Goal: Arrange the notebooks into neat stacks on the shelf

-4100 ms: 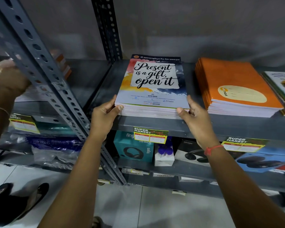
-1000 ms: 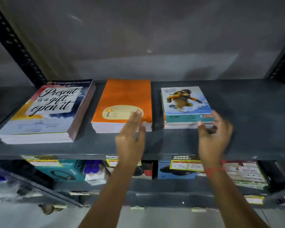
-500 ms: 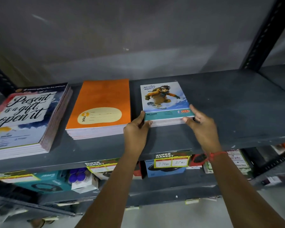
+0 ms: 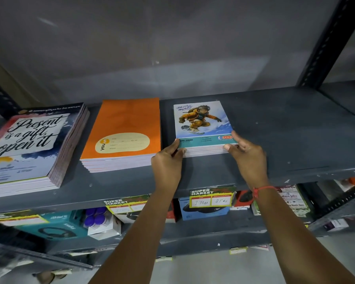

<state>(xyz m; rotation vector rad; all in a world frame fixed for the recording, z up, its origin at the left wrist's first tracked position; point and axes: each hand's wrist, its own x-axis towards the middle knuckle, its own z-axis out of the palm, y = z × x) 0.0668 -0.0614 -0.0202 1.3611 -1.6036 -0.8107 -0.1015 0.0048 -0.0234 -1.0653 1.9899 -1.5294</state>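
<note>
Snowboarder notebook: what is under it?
Under the snowboarder notebook lie more notebooks, page edges showing in front, resting on the grey shelf. Both hands cover the stack's front corners; lower covers are hidden.

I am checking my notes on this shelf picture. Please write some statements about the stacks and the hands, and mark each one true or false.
1. Three stacks lie on the shelf. True.
2. The orange stack is the rightmost one. False: it lies in the middle, between the "Present is a gift" stack and the snowboarder stack.
3. Both hands hold the snowboarder stack. True: the left hand is at its front left corner and the right hand at its front right corner.
4. The right wrist is bare. False: it wears a red thread.
5. The snowboarder stack touches the orange stack. False: a strip of shelf shows between them.
</note>
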